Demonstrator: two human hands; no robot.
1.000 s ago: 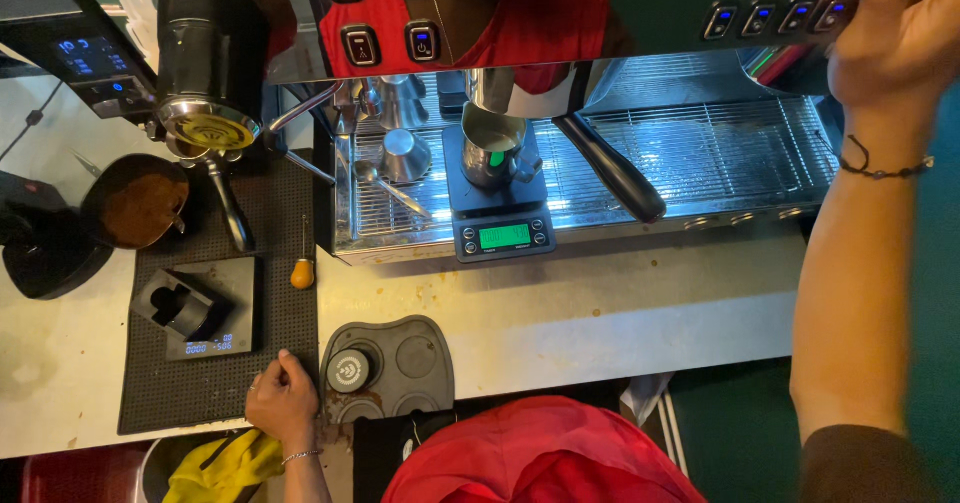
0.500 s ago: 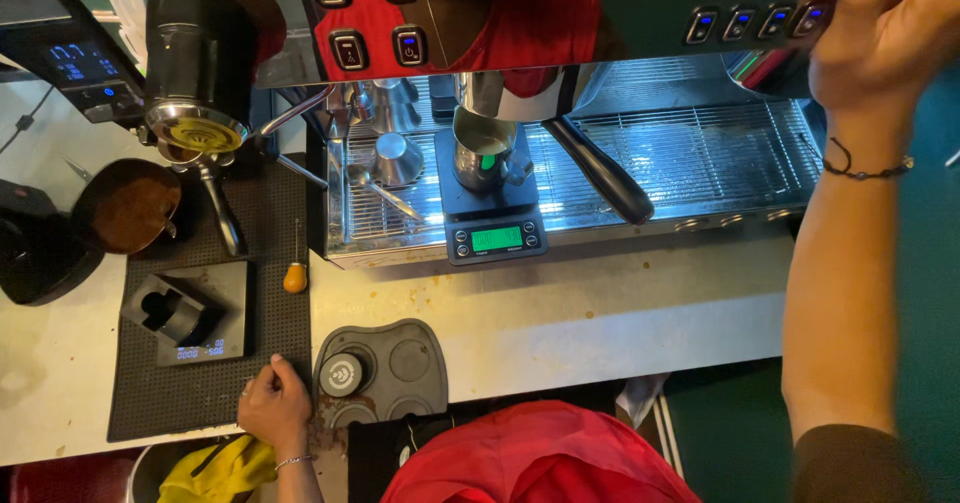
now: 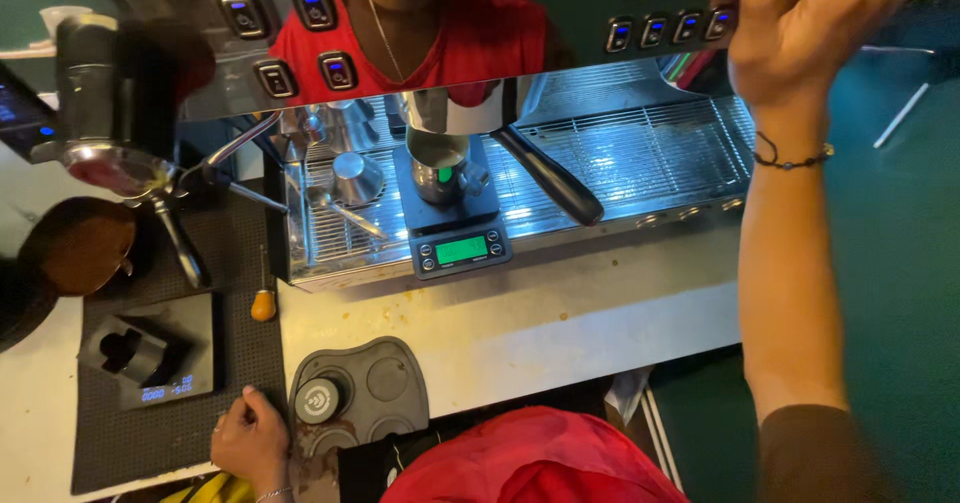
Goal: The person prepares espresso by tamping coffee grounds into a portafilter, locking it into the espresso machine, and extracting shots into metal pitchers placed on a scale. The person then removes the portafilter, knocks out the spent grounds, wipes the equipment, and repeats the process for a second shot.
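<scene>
My left hand [image 3: 248,441] rests on the counter's front edge, fingers curled with nothing in them, right beside a black tamping mat [image 3: 392,383] that carries a round tamper [image 3: 318,400]. My right hand [image 3: 810,23] is raised high against the espresso machine's upper front, near its button panel [image 3: 650,31]; the fingertips run out of the frame. A metal cup [image 3: 440,175] stands on a small scale with a green display [image 3: 462,251] on the drip tray [image 3: 640,163], under a portafilter with a black handle [image 3: 550,178].
A grinder [image 3: 100,113] stands at the left above a dark rubber mat [image 3: 230,263]. On it are a second scale with a holder [image 3: 165,358] and a wooden-handled tool [image 3: 263,303]. A container of brown grounds [image 3: 80,248] sits far left. A small metal pitcher [image 3: 355,178] is on the tray.
The view has drawn closer and shifted. My left hand stays by the tamping mat and my right hand stays raised at the machine.
</scene>
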